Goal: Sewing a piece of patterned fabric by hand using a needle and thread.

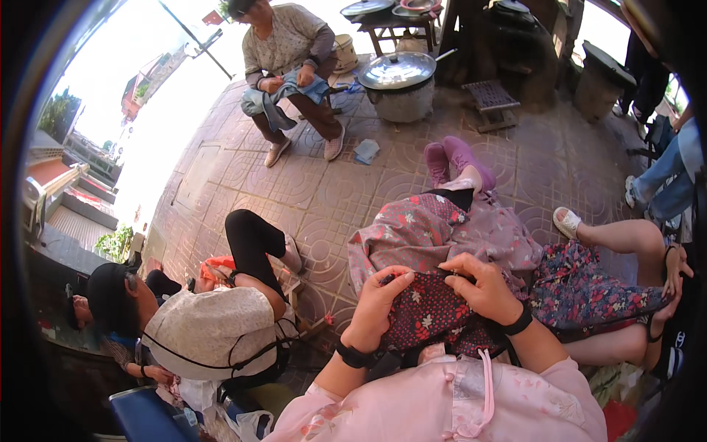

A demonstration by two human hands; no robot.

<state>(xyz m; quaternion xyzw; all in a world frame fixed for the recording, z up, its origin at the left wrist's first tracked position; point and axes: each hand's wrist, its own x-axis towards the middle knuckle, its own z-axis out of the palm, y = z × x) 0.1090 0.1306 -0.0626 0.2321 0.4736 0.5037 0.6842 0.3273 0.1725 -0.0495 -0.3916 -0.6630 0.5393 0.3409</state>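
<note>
1. The largest thing is the patterned paving [331,184], which spreads under all the people; on it, in front, stands a metal pot [398,105] with a shiny lid.
2. Opposite, a seated person [291,59] bends over a blue cloth [298,92], with both hands on it.
3. Across the wearer's lap lies a mauve floral cloth [416,228], in wide folds toward the pink shoes [460,163].
4. Nearer to the body, the dark red floral cloth [423,313] is on the lap, below and between the two hands. I cannot tell if both cloths are one piece.
5. The left forearm [335,379] rises from the lower edge and leans inward to the right; the right forearm [543,342] leans inward to the left. So the two make a kind of roof over the lap.
6. The left hand [383,298] pinches the upper edge of the dark cloth, its thumb pointing to the right, the fingers curled.
7. The right hand [482,287] is a little higher, knuckles bent upward; its thumb and forefinger grasp the same edge. The hands are near but apart.
8. A black wristband [357,357] sits around the left wrist, and another black band [519,318] around the right.
</note>
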